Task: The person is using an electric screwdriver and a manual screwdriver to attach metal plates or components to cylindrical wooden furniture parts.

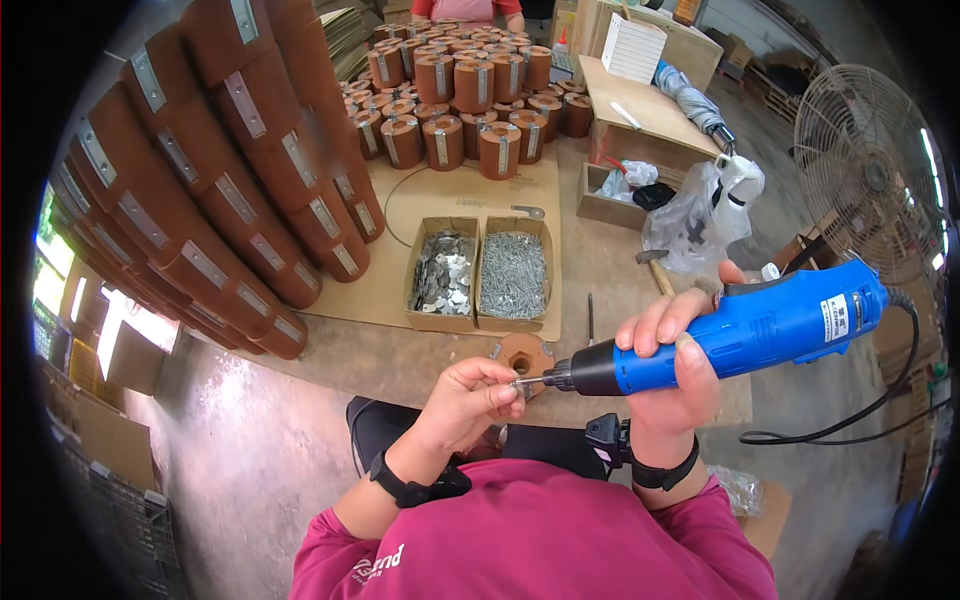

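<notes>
Screw meets driver tip
Left hand (468, 393) pinches a small screw (517, 382); right hand (672, 362) grips the blue electric screwdriver (745, 335) — best kept level, I judge

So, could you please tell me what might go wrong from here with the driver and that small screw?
1. The left hand pinches a small metal screw right at the tip of the blue corded electric screwdriver; the fingertips could get nicked if it spins.
2. The black power cord loops beside the right hand and might snag.
3. The round brown wooden piece lies loose underneath, so it may shift.
</notes>
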A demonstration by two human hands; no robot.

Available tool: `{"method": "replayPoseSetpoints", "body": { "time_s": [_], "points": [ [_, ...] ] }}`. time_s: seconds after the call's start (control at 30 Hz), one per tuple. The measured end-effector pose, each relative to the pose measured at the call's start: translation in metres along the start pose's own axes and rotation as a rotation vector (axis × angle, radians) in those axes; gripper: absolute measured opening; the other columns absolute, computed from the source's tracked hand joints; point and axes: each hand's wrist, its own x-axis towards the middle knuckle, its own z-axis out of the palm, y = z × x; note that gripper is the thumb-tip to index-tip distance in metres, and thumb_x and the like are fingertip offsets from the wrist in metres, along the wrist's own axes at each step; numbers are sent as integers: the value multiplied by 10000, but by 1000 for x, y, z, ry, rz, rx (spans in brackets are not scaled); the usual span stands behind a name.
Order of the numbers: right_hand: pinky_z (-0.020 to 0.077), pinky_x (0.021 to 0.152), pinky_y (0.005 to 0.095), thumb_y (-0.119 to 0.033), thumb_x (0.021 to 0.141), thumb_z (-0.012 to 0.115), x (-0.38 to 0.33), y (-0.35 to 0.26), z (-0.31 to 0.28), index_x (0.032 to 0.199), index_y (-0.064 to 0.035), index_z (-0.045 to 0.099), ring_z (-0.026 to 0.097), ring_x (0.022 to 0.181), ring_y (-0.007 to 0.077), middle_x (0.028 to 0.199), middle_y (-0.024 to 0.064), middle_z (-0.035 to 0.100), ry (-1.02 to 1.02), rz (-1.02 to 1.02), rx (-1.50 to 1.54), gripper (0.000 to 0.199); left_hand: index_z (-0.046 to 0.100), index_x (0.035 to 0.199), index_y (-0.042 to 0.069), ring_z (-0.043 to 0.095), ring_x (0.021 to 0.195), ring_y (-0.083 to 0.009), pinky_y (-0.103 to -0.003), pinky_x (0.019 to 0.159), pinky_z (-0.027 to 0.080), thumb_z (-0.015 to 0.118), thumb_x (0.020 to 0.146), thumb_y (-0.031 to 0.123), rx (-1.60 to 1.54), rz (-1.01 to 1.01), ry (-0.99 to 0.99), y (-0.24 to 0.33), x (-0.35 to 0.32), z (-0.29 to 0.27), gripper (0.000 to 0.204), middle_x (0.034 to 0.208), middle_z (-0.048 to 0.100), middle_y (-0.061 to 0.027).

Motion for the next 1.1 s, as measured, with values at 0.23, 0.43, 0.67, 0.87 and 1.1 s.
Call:
{"method": "replayPoseSetpoints", "body": {
  "time_s": [0.23,0.43,0.67,0.87,1.1],
  "points": [
    [481,633,358,-14,733,566,-2,0,1,1283,-92,136,539,650,194,745,62,487,-40,11,-25,702,569,912,21,595,717,-179,-278,652,497,549,797,-24,62,-23,31,-1,0,-1,125,786,594,-102],
    [459,622,347,-16,748,531,-5,5,-1,1290,-54,140,519,654,192,767,76,481,-118,14,-196,670,586,891,7,585,720,-134,-218,644,484,563,800,4,571,-30,129,2,6,7,94,836,594,-82],
    [430,625,220,71,681,583,-10,25,-2,1192,31,241,540,684,113,763,61,530,-186,72,-443,616,640,764,49,492,959,-245,-334,815,386,670,622,16,1458,482,59,0,18,4,148,972,583,-60],
    [414,655,213,45,674,606,-18,36,-3,1150,25,314,527,696,94,762,47,531,-145,133,-559,559,639,860,73,415,1074,-298,-398,891,311,629,646,17,1564,476,97,-15,6,-5,221,1078,549,-61],
    [444,641,262,76,685,569,-16,40,-5,1206,4,239,544,669,135,750,74,534,-288,105,-746,621,618,937,70,354,1143,-322,-420,935,240,550,668,-14,1607,438,136,-21,-1,-9,290,1192,477,-70]
  ]
}}
